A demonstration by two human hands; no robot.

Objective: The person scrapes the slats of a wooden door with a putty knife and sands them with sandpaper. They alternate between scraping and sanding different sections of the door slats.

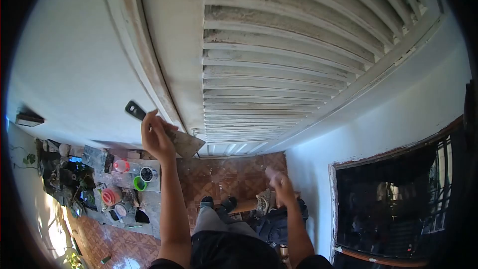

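My left hand (158, 137) is closed round a putty knife, with its dark handle (135, 110) sticking out at the upper left. The wide metal blade (186, 144) points to the lower right, in front of the foot of a white louvered door (259, 84). My right hand (281, 184) is lower and to the right, over the tiled floor; its fingers are smeared, and I cannot make out whether it holds anything.
A cluttered table (152, 199) at the left bears a red tub (111, 196), a green ring-like lid (140, 184) and other containers. Shoes (264, 203) and a dark bag (279, 224) lie near my feet. A dark window (393, 194) is at the right.
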